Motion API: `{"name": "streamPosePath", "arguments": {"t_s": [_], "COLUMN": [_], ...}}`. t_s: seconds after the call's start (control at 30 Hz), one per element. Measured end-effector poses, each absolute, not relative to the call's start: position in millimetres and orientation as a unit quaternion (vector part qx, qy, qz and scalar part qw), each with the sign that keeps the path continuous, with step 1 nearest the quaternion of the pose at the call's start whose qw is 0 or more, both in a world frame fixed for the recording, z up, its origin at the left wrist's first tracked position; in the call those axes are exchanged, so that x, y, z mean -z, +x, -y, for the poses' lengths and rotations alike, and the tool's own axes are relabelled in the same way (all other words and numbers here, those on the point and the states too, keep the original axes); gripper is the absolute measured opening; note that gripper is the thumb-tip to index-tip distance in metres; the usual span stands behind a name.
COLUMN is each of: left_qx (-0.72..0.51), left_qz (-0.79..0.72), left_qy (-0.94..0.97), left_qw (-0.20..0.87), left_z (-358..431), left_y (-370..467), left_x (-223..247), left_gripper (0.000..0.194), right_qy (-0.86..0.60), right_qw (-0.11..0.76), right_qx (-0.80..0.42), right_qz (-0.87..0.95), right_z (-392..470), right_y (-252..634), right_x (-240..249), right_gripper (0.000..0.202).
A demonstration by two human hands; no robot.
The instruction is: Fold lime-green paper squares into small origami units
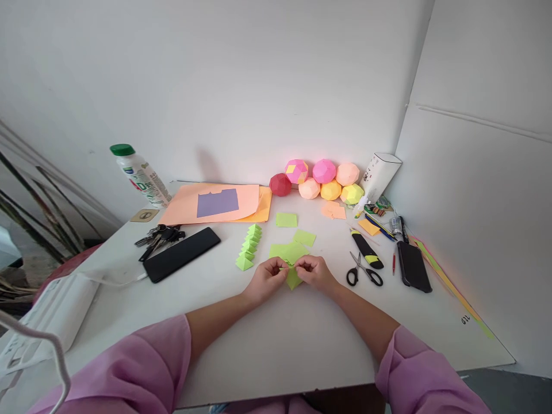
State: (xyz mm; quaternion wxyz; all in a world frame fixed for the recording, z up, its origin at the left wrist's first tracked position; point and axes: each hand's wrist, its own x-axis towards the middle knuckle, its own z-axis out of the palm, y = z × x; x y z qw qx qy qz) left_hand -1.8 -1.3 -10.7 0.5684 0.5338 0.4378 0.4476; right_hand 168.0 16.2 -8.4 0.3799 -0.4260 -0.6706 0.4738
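My left hand [269,277] and my right hand [317,272] meet near the middle of the white table [276,345]. Both pinch a small piece of green paper [294,280], its lower corner pointing toward me. Fingers cover most of its upper part. Just beyond lies a larger green sheet [288,250], with a small green rectangle [305,237] at its upper right and another green slip [287,219] farther back. Left of my hands stands a row of folded green paper pieces [249,247], nested together.
Scissors [362,270], a utility knife [366,248] and a phone [413,266] lie to the right. Several faceted paper balls [324,171] are stacked by the wall. On the left are a black power bank-like slab [181,254], keys [160,237], a bottle [141,175] and peach paper [183,206].
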Motion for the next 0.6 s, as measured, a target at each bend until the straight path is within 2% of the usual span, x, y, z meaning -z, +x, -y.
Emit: {"name": "streamPosePath", "arguments": {"t_s": [0.13, 0.33, 0.6], "left_qx": [-0.463, -0.475, -0.465], "left_qz": [-0.447, -0.445, -0.448], "left_qy": [0.481, 0.457, 0.463], "left_qw": [0.595, 0.606, 0.608], "left_z": [0.2, -1.7, 0.0], "left_y": [-2.7, -3.8, -2.2], "left_x": [8.8, 11.4, 7.8], "left_gripper": [0.016, 0.019, 0.023], "right_qy": [-0.435, -0.410, -0.418], "right_qw": [0.401, 0.433, 0.366], "right_qx": [-0.543, -0.583, -0.577], "right_qz": [0.596, 0.551, 0.599], "right_z": [-18.9, -21.4, -20.1], "right_y": [169.3, 173.0, 172.7], "right_x": [7.6, 7.9, 7.0], "right_gripper": [0.007, 0.010, 0.023]}}
